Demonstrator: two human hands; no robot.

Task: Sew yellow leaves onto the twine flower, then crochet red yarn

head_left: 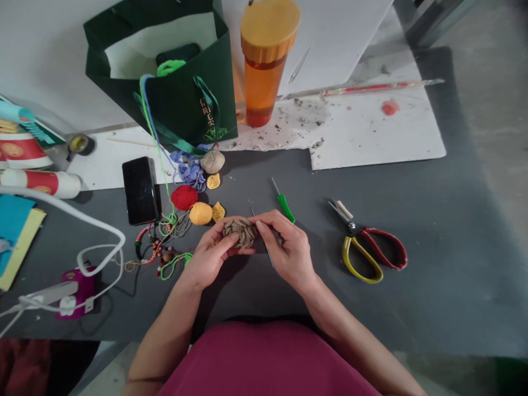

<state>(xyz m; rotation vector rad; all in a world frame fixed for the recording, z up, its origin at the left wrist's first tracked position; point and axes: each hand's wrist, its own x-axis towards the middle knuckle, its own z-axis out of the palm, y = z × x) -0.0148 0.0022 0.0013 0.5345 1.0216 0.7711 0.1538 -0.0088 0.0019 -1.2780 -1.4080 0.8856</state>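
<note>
Two hands [289, 250] holding crochet [241, 234], paper bag [175, 104] — green yarn [170, 67] inside, orange bottle [263, 82]

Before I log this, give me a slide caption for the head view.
Left hand holding a brown yarn piece, right hand at its edge, scissors lying to the right.

the top [268, 363] i see on this person is a deep plum-magenta, one plain colour across the front, its upper edge rounding over the body in a soft curve. the left forearm [167, 324] and right forearm [350, 324] are bare, tapering towards bare wrists, and the left hand [211, 256] and right hand [292, 252] are bare too, slim-fingered.
</note>
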